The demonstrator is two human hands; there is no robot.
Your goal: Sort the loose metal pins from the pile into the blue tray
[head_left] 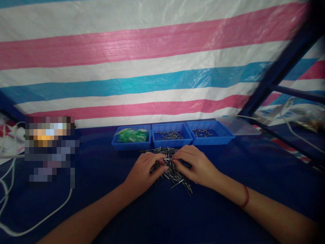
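Note:
A loose heap of thin metal pins (175, 174) lies on the dark blue table in front of me. Over its left side, my left hand (146, 169) is curled, with its fingertips at one end of a small bright metal pin (167, 159). My right hand (195, 166) comes from the other side and pinches the same pin's other end. Under the right hand's curled fingers shows a dark, slim object (185, 163); its kind I cannot make out. The fingers partly cover the heap.
Behind the heap stand three blue bins: one with green plastic packets (133, 135), a middle bin (172, 142) and a right bin (215, 140) with metal pins. A clear plastic sheet (241, 126) lies at right. A white cable (58, 210) loops at left near a blurred-out area.

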